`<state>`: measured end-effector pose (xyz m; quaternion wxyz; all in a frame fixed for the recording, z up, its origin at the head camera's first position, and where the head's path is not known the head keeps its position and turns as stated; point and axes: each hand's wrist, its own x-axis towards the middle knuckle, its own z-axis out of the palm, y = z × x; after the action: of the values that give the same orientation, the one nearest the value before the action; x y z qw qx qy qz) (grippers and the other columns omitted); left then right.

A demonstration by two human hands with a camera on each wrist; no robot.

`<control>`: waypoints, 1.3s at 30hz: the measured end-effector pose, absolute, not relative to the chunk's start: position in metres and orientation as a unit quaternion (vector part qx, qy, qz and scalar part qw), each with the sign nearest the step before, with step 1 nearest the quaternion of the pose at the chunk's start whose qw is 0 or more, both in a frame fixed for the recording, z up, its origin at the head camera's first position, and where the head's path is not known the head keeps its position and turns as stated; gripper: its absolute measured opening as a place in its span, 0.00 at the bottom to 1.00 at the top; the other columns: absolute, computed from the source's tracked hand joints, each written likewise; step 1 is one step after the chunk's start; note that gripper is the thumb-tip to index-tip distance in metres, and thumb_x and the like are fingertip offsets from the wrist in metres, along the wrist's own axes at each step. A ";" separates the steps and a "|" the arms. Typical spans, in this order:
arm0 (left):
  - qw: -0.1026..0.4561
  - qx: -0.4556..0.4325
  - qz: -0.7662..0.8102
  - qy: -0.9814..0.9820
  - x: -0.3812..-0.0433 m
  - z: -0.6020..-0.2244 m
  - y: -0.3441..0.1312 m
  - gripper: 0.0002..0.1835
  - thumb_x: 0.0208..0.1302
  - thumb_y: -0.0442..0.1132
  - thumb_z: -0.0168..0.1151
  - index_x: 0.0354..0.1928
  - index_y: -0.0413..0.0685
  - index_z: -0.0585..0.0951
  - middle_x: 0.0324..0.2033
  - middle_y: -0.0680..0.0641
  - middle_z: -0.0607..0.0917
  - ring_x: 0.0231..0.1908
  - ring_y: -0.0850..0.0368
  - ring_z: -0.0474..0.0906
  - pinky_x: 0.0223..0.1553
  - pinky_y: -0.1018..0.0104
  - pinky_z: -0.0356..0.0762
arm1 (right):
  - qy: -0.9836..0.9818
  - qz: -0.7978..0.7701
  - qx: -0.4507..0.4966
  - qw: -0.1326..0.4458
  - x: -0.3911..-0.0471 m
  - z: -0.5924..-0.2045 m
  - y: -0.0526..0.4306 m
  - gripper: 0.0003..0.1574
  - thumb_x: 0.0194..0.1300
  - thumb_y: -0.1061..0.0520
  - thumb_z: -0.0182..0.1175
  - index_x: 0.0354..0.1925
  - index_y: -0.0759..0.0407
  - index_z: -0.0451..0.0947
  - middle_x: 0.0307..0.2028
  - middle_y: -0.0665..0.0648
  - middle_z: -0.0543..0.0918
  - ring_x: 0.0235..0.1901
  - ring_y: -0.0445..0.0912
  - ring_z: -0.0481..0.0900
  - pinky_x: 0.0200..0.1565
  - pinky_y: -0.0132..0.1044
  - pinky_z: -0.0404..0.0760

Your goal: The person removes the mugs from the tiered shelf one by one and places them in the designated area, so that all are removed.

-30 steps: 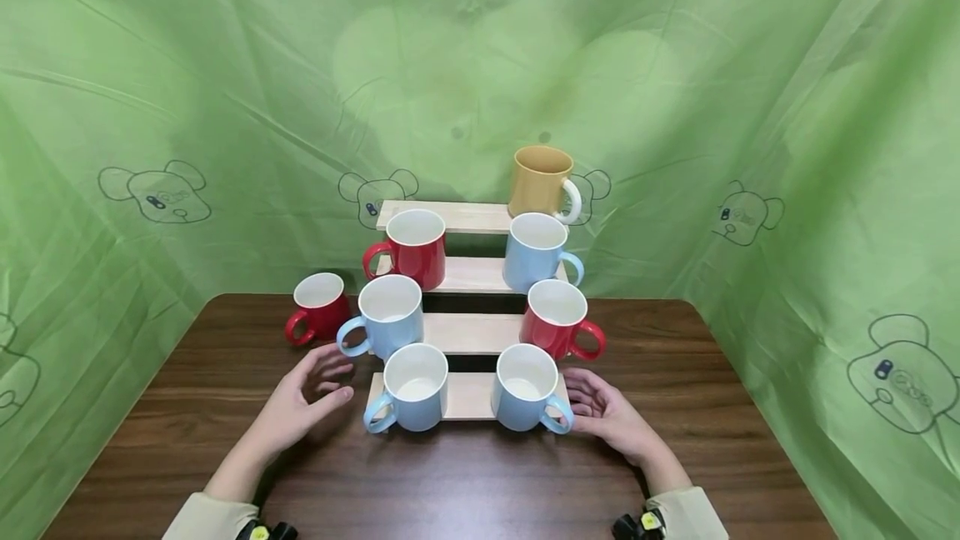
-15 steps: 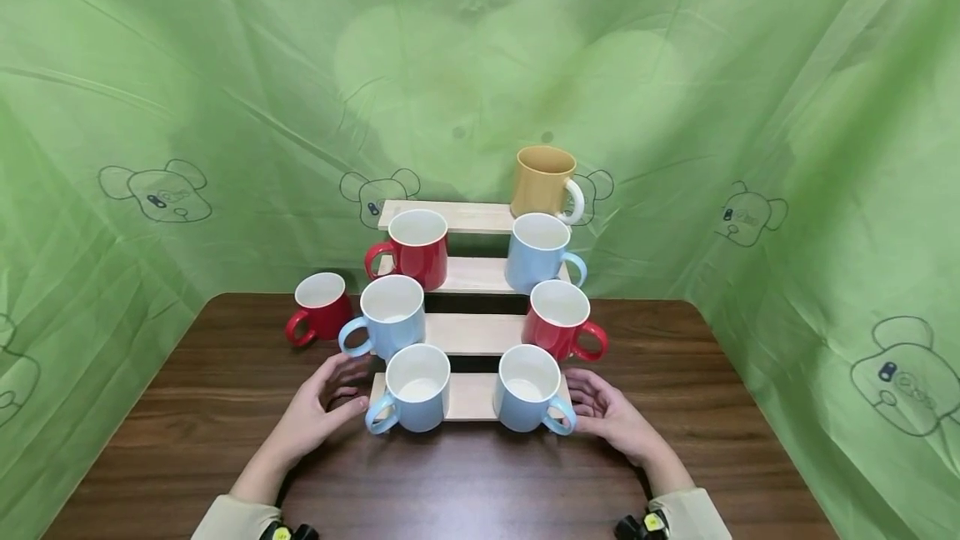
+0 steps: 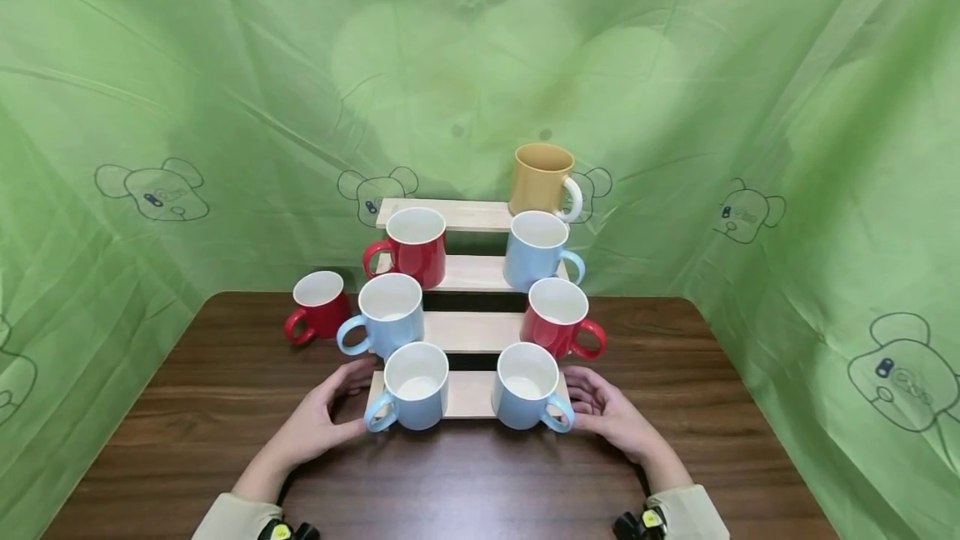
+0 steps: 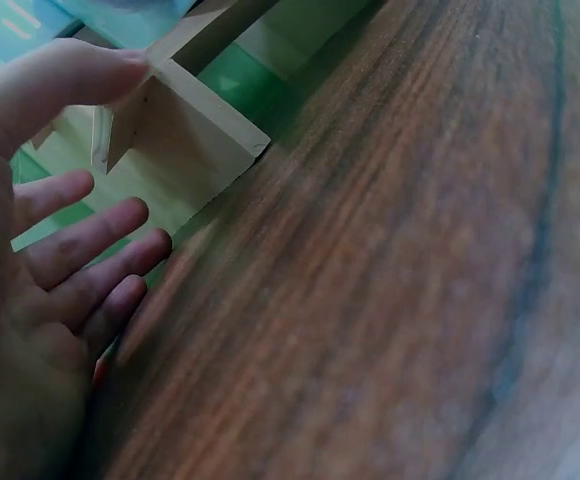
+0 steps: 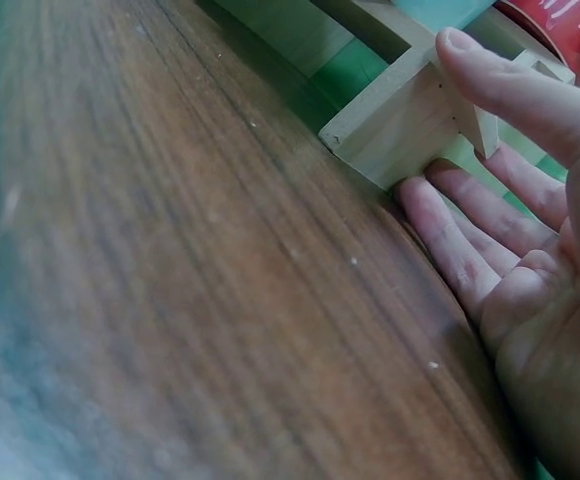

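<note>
A stepped wooden rack (image 3: 471,395) with several shelves stands on the table, bearing mugs at both ends. My left hand (image 3: 318,423) is at its left end, thumb tip right at the front corner and fingers spread beside the end panel (image 4: 195,145). At the opposite end is my right hand (image 3: 617,417), its thumb at the front edge and fingertips against the side panel (image 5: 395,125). Light blue mugs, left (image 3: 417,398) and right (image 3: 521,398), sit on the lowest shelf, close to the hands. Above them are a blue mug (image 3: 397,332) and a red mug (image 3: 547,330).
Higher up stand a red mug (image 3: 423,261), a blue mug (image 3: 528,261) and a tan mug (image 3: 534,190) with a white handle. Another red mug (image 3: 322,315) is on the wooden table (image 3: 480,482), left of the rack. Green cloth (image 3: 247,107) hangs around the table.
My left hand has moved right, up to the rack's left end, its thumb now reaching the front corner. The right hand stays at the right end; the mugs keep their places.
</note>
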<state>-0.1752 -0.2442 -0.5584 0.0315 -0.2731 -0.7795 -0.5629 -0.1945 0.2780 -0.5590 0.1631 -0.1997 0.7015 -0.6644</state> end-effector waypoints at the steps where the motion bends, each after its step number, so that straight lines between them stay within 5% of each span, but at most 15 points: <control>1: 0.031 -0.273 -0.559 -0.783 -0.175 -0.558 -0.244 0.45 0.63 0.31 0.79 0.80 0.43 0.69 0.72 0.39 0.79 0.69 0.58 0.79 0.67 0.68 0.76 | 0.702 -0.665 -0.198 0.164 -0.195 -0.559 0.278 0.47 0.71 0.68 0.71 0.79 0.70 0.59 0.71 0.68 0.76 0.63 0.47 0.84 0.64 0.37 0.83; 8: 0.020 -0.250 -0.529 -0.811 -0.176 -0.560 -0.245 0.42 0.65 0.37 0.81 0.78 0.49 0.72 0.68 0.48 0.83 0.65 0.57 0.81 0.67 0.70 0.75 | 0.695 -0.670 -0.201 0.167 -0.195 -0.558 0.279 0.47 0.71 0.68 0.71 0.79 0.70 0.59 0.71 0.71 0.75 0.63 0.48 0.84 0.64 0.37 0.83; 17: -0.011 -0.252 -0.571 -0.781 -0.175 -0.559 -0.244 0.39 0.66 0.32 0.79 0.76 0.35 0.72 0.66 0.40 0.84 0.63 0.57 0.84 0.66 0.74 0.75 | 0.692 -0.672 -0.200 0.169 -0.195 -0.557 0.278 0.47 0.71 0.68 0.71 0.80 0.69 0.59 0.71 0.71 0.75 0.64 0.48 0.83 0.64 0.37 0.83; 39: -0.024 -0.253 -0.593 -0.764 -0.177 -0.562 -0.243 0.36 0.67 0.30 0.77 0.75 0.40 0.73 0.66 0.39 0.84 0.64 0.58 0.83 0.67 0.73 0.75 | 0.689 -0.658 -0.252 0.168 -0.199 -0.550 0.282 0.46 0.69 0.72 0.71 0.77 0.73 0.61 0.68 0.69 0.79 0.63 0.48 0.85 0.62 0.41 0.86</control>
<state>-0.1770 -0.2434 -0.5621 -0.0245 -0.2535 -0.7638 -0.5931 -0.1991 0.2820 -0.5500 0.1682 -0.2518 0.6891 -0.6584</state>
